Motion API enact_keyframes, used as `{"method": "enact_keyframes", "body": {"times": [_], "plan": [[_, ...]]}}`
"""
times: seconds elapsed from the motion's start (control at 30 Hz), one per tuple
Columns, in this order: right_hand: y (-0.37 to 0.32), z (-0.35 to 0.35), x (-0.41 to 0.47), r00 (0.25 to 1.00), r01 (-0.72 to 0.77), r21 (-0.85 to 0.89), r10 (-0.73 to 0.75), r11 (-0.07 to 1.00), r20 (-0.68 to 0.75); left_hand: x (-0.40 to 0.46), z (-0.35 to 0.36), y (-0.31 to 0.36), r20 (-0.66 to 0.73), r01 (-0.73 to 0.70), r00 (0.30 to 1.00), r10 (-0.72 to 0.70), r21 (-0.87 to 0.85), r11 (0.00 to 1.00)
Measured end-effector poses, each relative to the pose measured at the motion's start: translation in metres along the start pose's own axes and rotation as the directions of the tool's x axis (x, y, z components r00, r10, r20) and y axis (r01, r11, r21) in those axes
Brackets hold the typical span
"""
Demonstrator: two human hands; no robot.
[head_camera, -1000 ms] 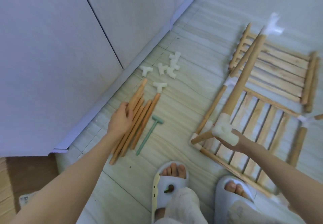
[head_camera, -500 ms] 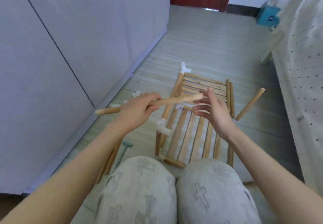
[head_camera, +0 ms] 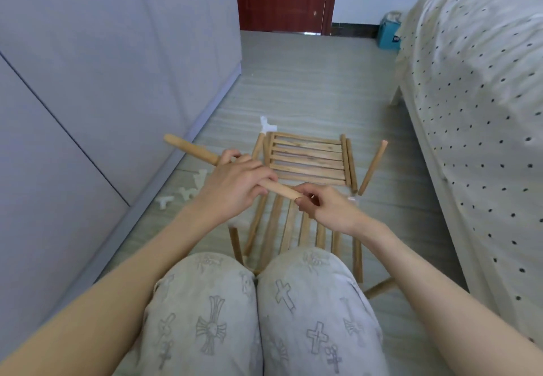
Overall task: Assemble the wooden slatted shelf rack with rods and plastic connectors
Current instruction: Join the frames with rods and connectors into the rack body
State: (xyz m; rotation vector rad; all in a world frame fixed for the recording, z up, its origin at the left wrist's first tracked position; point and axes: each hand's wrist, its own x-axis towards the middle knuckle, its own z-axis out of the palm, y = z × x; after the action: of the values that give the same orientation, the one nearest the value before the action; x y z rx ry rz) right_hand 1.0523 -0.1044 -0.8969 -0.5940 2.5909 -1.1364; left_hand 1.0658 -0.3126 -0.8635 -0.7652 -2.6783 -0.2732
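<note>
A: Pale plank floor (head_camera: 308,87), between a grey cabinet wall and a dotted bed.

B: And the rod (head_camera: 205,156)?

A: Held up over the slatted panels (head_camera: 307,159). The left hand (head_camera: 235,186) wraps its middle; the right hand (head_camera: 326,206) pinches the near tip.

B: How will it handle?

A: Probably light, stiff, smooth. Round, tan, bare wood. Grip mid-shaft, leaving the end free for a connector (head_camera: 164,201).

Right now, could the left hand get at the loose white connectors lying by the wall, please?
Probably not at once: the left hand grips the rod, so it is occupied. The way to the white connectors on the floor looks free, just below and left of it.
</note>
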Motion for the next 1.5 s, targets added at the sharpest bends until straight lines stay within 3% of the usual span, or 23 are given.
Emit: {"method": "enact_keyframes", "body": {"times": [0.1, 0.2, 0.3, 0.37, 0.43, 0.6, 0.7, 0.87, 1.27, 1.4, 1.5], "plan": [[0.007, -0.001, -0.001, 0.997, -0.065, -0.05, 0.062, 0.997, -0.051, -0.007, 0.008, 0.001, -0.158, 0.066, 0.986, -0.059, 0.041, 0.997], [0.019, -0.005, -0.006, 0.976, -0.147, -0.032, 0.139, 0.989, -0.169, -0.014, 0.021, -0.01, -0.193, 0.363, 0.908, -0.372, -0.084, 0.928], [0.029, -0.008, -0.009, 0.946, -0.178, 0.083, 0.194, 0.981, -0.261, -0.023, 0.044, -0.024, 0.168, 0.648, 0.758, -0.63, -0.295, 0.702], [0.034, -0.006, -0.011, 0.934, -0.204, 0.245, 0.263, 0.948, -0.242, -0.031, 0.06, -0.026, 0.447, 0.76, 0.648, -0.617, -0.333, 0.558], [0.037, -0.005, -0.013, 0.909, -0.26, 0.409, 0.364, 0.875, -0.202, -0.036, 0.071, -0.028, 0.588, 0.82, 0.566, -0.578, -0.325, 0.471], [0.044, -0.002, -0.02, 0.86, -0.343, 0.508, 0.482, 0.79, -0.168, -0.043, 0.083, -0.039, 0.497, 0.855, 0.518, -0.697, -0.258, 0.451], [0.049, 0.001, -0.022, 0.851, -0.373, 0.496, 0.502, 0.784, -0.153, -0.051, 0.087, -0.037, 0.456, 0.87, 0.492, -0.741, -0.286, 0.402], [0.053, 0.0, -0.023, 0.824, -0.398, 0.488, 0.537, 0.777, -0.182, -0.059, 0.087, -0.036, 0.352, 0.855, 0.516, -0.781, -0.263, 0.447], [0.048, 0.004, -0.016, 0.829, -0.378, 0.488, 0.522, 0.786, -0.199, -0.087, 0.077, -0.059, 0.251, 0.916, 0.401, -0.881, -0.145, 0.375], [0.052, 0.006, -0.002, 0.817, -0.416, 0.458, 0.544, 0.785, -0.189, -0.093, 0.07, -0.069, 0.269, 0.909, 0.414, -0.869, -0.07, 0.411], [0.056, 0.008, 0.012, 0.822, -0.436, 0.451, 0.549, 0.779, -0.154, -0.087, 0.069, -0.069, 0.322, 0.886, 0.464, -0.825, -0.189, 0.424]]}}
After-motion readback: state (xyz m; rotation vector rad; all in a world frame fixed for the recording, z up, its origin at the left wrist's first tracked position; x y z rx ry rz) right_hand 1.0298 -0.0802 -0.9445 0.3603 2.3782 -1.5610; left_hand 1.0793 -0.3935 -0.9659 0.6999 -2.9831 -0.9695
